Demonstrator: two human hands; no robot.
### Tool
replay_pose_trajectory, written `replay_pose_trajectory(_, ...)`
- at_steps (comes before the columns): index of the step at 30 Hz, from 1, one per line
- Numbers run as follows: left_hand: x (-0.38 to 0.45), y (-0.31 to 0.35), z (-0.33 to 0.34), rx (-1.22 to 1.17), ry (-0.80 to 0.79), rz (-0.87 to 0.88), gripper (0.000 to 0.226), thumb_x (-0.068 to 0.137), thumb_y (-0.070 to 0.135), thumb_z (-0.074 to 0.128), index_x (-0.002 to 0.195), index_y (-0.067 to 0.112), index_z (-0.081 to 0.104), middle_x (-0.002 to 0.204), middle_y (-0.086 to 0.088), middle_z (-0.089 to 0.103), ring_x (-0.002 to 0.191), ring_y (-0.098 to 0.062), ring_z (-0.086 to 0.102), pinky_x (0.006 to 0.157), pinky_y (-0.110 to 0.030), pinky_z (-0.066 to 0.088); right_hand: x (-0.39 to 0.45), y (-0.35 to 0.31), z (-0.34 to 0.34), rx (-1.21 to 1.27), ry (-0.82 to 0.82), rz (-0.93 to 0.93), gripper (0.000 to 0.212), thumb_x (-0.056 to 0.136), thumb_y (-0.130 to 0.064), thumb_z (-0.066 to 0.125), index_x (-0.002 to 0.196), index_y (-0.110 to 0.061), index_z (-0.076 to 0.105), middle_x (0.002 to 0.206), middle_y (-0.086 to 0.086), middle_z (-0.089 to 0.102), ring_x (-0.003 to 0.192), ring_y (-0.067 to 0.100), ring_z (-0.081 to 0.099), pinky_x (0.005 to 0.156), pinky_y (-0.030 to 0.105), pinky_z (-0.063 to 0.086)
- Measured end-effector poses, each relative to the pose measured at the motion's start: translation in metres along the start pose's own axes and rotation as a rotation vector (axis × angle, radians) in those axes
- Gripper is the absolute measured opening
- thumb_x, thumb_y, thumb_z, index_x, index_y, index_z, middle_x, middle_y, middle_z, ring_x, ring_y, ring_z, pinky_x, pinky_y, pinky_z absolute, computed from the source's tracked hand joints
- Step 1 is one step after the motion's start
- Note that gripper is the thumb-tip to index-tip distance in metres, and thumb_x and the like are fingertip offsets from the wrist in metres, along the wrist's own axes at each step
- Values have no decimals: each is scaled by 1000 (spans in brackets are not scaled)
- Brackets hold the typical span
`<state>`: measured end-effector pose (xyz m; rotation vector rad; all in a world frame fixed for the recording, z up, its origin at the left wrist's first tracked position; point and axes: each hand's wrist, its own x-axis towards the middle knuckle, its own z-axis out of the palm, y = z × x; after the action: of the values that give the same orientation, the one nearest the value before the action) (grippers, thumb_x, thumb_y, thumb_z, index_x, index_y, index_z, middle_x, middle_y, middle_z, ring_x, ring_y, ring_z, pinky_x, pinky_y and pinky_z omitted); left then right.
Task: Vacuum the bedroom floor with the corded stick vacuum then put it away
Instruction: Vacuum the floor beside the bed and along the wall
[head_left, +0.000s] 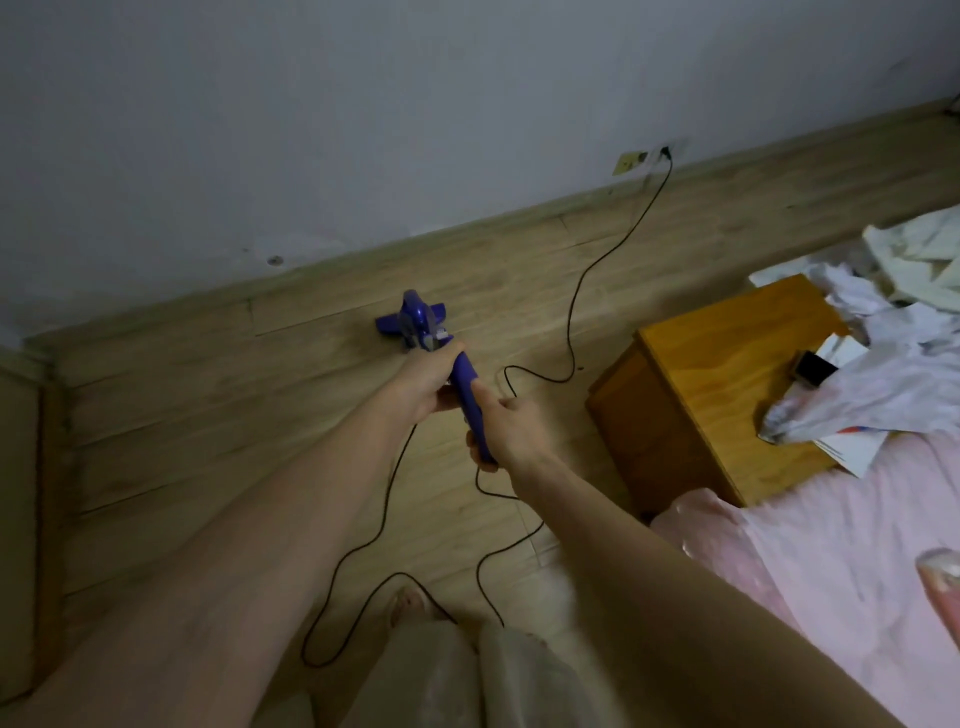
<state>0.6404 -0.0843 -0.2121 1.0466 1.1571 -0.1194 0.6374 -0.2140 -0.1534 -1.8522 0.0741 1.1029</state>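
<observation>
1. While the cord (582, 291) is plugged into the wall outlet (665, 152) at the far right, the stick vacuum (423, 325) stands on the wooden floor (182, 415) with its purple head close to the far skirting board, so vacuuming appears to be under way.
2. Left hand (421, 379): fingers curled round the upper shaft just below the motor body — a closed grip on the vacuum.
3. Right hand (506, 428): wrapped round the near end of the purple handle, thumb lying along its top; this grip is also closed on the vacuum.
4. Cord position: it runs from the outlet across the floor, loops near the person's feet and rises toward the handle. Judged a snag risk during near strokes.
5. Surroundings: a wooden bedside cabinet (727, 395) stands to the right, carrying papers and a small dark object; a bed with a pink cover (831, 545) lies near right.
6. Progress estimate: how much of the floor has been covered cannot be told from this view.
7. Remaining — finish the floor passes, unplug, gather the cord and store the vacuum.
</observation>
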Motion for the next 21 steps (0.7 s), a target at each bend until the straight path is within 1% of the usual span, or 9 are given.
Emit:
replay_pose_trajectory(2, 13, 7, -7, -19, -12, 6, 36, 91, 33, 63, 116, 8, 58, 91, -11, 67, 76, -22, 64, 56, -32, 51, 18, -1, 8, -7, -2, -7, 42, 99, -48, 42, 101, -10, 59, 75, 6, 60, 59, 13, 54, 52, 23, 44)
replay_pose_trajectory(6, 40, 17, -22, 2, -51, 16, 37, 93, 37, 61, 116, 8, 57, 88, -9, 66, 76, -21, 64, 57, -30, 51, 50, -4, 25, -16, -11, -22, 44, 100, -48, 40, 100, -9, 59, 77, 7, 60, 57, 13, 53, 50, 22, 44)
replay_pose_trajectory(8, 50, 20, -27, 5, -53, 19, 36, 94, 37, 59, 116, 9, 56, 89, -10, 65, 79, -22, 64, 63, -32, 53, 63, -5, 34, -10, -15, -23, 46, 100, -48, 40, 103, -7, 59, 79, 8, 60, 59, 14, 53, 51, 22, 44)
replay_pose_trajectory(11, 62, 25, -33, 9, -41, 15, 29, 96, 34, 55, 112, 10, 55, 87, -9, 65, 82, -23, 63, 76, -36, 54, 78, -5, 48, -12, -1, -26, 47, 101, -48, 39, 103, -5, 59, 78, 10, 59, 57, 15, 52, 51, 24, 43)
replay_pose_trajectory(15, 67, 25, -42, 23, -50, 8, 30, 96, 35, 55, 112, 10, 56, 89, -8, 66, 83, -22, 65, 74, -35, 53, 84, -3, 58, -22, 1, -15, 46, 100, -49, 38, 96, -8, 59, 77, 9, 58, 57, 14, 51, 51, 25, 43)
replay_pose_trajectory(17, 64, 22, -45, 12, -57, -14, 26, 96, 34, 56, 107, 10, 57, 93, -10, 66, 88, -23, 65, 78, -36, 55, 79, -1, 59, -21, 4, -6, 43, 101, -48, 38, 89, -11, 57, 75, 9, 57, 56, 14, 51, 51, 24, 43)
replay_pose_trajectory(19, 55, 20, -44, 3, -66, -34, 24, 96, 32, 57, 105, 10, 57, 98, -11, 65, 93, -26, 64, 80, -37, 55, 70, 2, 56, -19, 7, -10, 42, 101, -48, 37, 89, -12, 56, 74, 9, 56, 55, 13, 50, 49, 23, 42)
replay_pose_trajectory(21, 45, 16, -41, 12, -75, -51, 29, 96, 32, 57, 111, 8, 57, 104, -13, 65, 94, -26, 64, 73, -36, 54, 57, 5, 50, -29, 3, -19, 42, 101, -48, 36, 92, -12, 56, 74, 8, 56, 55, 12, 49, 48, 22, 41)
